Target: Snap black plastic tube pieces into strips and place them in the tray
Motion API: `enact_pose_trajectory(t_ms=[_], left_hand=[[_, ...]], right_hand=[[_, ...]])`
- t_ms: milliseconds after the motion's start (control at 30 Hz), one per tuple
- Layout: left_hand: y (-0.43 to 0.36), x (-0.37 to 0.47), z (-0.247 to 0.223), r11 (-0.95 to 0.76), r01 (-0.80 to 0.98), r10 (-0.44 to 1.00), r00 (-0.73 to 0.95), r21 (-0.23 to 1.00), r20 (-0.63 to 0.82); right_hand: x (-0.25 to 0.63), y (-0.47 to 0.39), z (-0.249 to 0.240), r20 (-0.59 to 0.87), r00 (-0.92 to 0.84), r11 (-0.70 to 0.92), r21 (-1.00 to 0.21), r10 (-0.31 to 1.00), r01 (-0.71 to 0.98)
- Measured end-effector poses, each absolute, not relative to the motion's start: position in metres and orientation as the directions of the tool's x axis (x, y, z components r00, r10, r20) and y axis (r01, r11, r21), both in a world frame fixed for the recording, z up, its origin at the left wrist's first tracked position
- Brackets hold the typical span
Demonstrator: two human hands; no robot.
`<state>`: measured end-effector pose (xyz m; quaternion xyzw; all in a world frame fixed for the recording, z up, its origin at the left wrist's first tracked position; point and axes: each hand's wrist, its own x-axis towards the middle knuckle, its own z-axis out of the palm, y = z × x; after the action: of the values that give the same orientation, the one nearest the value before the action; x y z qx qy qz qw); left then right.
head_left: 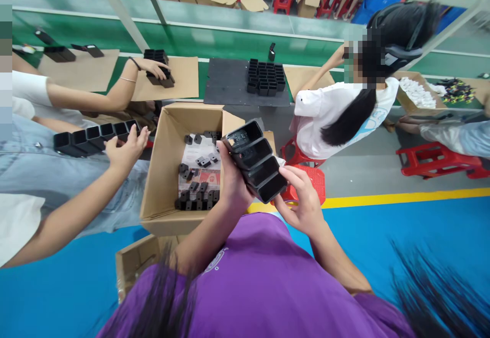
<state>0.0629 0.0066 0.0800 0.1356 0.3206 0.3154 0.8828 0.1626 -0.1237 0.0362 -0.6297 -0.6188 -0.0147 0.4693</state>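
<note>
Between my two hands is a row of several black open-topped plastic cases, pressed side by side and tilted, with their hollow insides facing up at me. My left hand grips the row from the left, thumb along the upper end. At the lower right end, the fingers and thumb of my right hand close on the last case. Just left of them stands an open cardboard box. Small black plastic parts lie inside it on printed paper.
At left, a co-worker's hand holds a similar row of black cases. Another person's hand rests on cases on the bench. More cases stand on a dark mat. A seated person and red stools are at right.
</note>
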Motion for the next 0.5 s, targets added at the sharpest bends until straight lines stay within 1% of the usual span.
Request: enact_pose_trajectory(t_ms=[133,200,300,500], left_hand=[[0.0056,0.0631,0.0819,0.811,-0.437,0.584,0.642,0.388,-0.497],[0.0043,0.0634,0.0818,0.822,-0.421,0.568,0.655,0.383,-0.499],[0.0022,0.0645,0.0803,0.821,-0.404,0.568,0.652,0.403,-0.503],[-0.001,0.0671,0.0833,0.797,-0.439,0.601,0.637,0.414,-0.483]], right_hand=[[0.1641,-0.1228,0.0389,0.591,0.24,0.207,-0.588,0.77,0.782],[0.1649,-0.1225,0.0393,0.591,0.237,0.205,-0.582,0.771,0.787],[0.1657,-0.1218,0.04,0.591,0.223,0.198,-0.563,0.776,0.802],[0.1648,-0.1201,0.0439,0.603,0.19,0.212,-0.531,0.775,0.82]])
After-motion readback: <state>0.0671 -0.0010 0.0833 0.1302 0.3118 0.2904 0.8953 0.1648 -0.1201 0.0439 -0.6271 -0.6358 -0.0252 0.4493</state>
